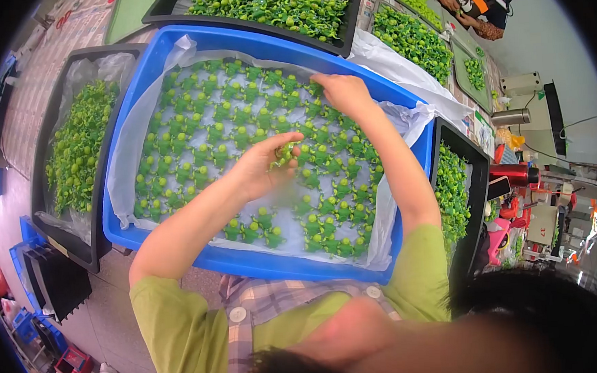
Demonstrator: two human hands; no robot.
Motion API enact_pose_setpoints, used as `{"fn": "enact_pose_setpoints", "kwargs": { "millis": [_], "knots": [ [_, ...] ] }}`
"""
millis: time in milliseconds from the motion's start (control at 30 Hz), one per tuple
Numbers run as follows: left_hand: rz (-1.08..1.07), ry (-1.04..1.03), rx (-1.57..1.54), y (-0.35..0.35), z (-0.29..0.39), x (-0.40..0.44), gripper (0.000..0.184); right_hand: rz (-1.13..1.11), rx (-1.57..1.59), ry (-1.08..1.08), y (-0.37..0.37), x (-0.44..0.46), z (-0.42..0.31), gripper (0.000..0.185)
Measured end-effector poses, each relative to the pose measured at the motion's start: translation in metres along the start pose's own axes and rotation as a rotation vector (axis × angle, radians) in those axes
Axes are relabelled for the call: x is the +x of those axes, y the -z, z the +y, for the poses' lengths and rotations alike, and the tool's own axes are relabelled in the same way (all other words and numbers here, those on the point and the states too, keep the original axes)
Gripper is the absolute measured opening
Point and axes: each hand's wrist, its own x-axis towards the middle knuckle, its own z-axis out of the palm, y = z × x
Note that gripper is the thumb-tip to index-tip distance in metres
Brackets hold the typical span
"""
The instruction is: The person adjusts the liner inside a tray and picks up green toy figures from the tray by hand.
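Small green figures [243,115] with paler round heads stand in rows on white plastic sheeting inside a blue tray [283,266]. My left hand [270,164] hovers above the middle of the tray, its fingers curled around a few loose green figures [284,153]. Toward the tray's far right part, my right hand [345,93] reaches down with thumb and fingertips together at a green figure by the end of a row. The fingertips partly cover that figure. A patch of bare white sheet shows below my left hand.
Black trays heaped with green figures stand at the left [84,145], behind [267,10] and right [452,191] of the blue tray. More figures lie on trays at the back right [409,43], near another person [475,1]. A metal flask [511,117] stands farther right.
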Motion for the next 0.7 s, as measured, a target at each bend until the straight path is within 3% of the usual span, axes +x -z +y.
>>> {"fn": "enact_pose_setpoints", "kwargs": {
  "millis": [67,200,300,500,633,700],
  "knots": [
    [0.022,-0.016,0.03,0.001,-0.001,0.003,0.026,-0.111,-0.173,0.015,-0.004,0.005,-0.005,0.037],
    [-0.009,-0.044,0.127,0.0,-0.003,0.001,0.027,-0.075,-0.176,0.021,0.001,0.003,-0.002,0.03],
    [-0.005,-0.062,0.105,-0.002,-0.005,0.002,0.029,0.052,0.085,-0.015,0.031,-0.009,-0.015,0.026],
    [0.015,0.019,-0.06,0.007,0.001,0.008,0.04,-0.444,0.856,0.088,0.071,-0.024,-0.05,0.039],
    [0.036,0.033,-0.017,0.007,0.001,0.008,0.037,-0.185,0.594,-0.023,0.025,0.011,-0.024,0.031],
    [0.051,0.007,0.023,0.006,-0.001,0.006,0.032,-0.011,0.153,0.03,0.005,0.025,-0.023,0.033]
  ]
}}
